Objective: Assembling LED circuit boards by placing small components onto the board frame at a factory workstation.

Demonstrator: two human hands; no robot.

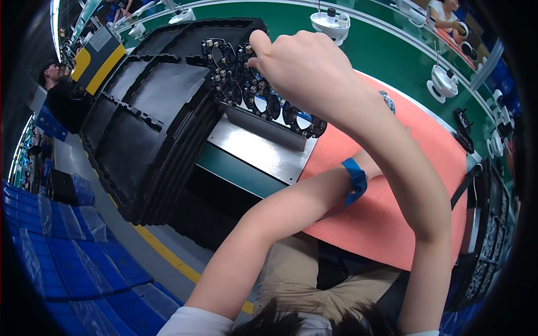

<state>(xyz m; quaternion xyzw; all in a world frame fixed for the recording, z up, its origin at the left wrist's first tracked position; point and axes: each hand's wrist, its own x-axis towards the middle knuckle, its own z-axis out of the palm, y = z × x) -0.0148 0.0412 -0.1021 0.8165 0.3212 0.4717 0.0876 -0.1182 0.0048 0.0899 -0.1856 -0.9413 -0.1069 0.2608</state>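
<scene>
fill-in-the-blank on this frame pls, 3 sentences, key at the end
1. The right hand reaches across to a panel of ring-shaped circuit boards leaning on a stack of ____ trays.
2. The left forearm bears a ____ wrist strap.
3. The mat under the arms is ____ in colour.

Missing words: black; blue; pink

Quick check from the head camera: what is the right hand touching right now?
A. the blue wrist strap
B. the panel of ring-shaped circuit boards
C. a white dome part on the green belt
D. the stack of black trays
B: the right hand sits on the panel of ring-shaped circuit boards, fingers curled over its top edge above the metal plate.
</scene>
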